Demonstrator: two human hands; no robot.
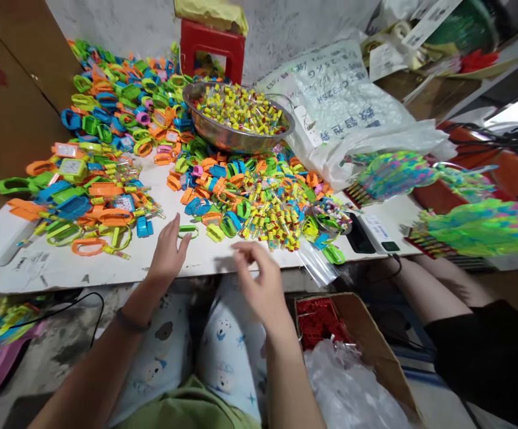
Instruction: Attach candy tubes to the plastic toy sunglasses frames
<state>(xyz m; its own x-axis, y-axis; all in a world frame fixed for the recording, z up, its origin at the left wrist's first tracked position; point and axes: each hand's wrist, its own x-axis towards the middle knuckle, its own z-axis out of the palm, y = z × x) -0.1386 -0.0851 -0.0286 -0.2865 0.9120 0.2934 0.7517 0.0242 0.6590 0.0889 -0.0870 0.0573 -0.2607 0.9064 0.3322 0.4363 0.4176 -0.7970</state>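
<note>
My left hand (168,249) rests at the table's front edge, fingers apart, beside a small green plastic watch-shaped piece (188,231). My right hand (259,280) is raised over the front edge, its thumb and index finger curled toward each other; whether anything small is between them is too blurred to tell. Beyond it lies a heap of small yellow-capped tubes (277,214) mixed with colourful plastic watches (223,185). More watches (75,196) are piled on the left. A metal bowl (241,138) full of yellow-capped pieces stands behind.
Behind stand a red stool (212,47) and a large white sack (343,101). A phone (359,232) and bundled colourful items (477,226) lie right. Below is a cardboard box (370,339) with plastic bags. Another person's legs (433,286) are at the right.
</note>
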